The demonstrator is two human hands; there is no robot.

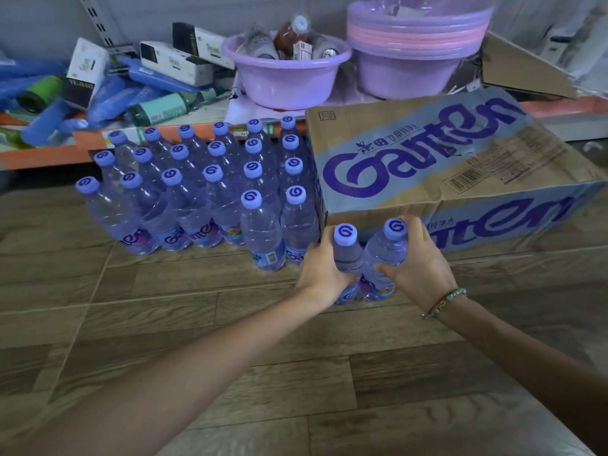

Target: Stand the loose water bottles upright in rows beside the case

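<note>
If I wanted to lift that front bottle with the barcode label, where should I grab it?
Probably around the clear shoulder just under the cap of the barcode-label bottle, coming from the front and above. It stands upright at the row's open end, with a neighbour close on its right and bottles behind.

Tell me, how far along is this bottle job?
Mostly done, it seems: rows of upright bottles already stand on the floor beside the case. In hand: the left hand grips one bottle, the right hand another bottle. Left: setting these two into the rows. No other loose bottles show.
</note>
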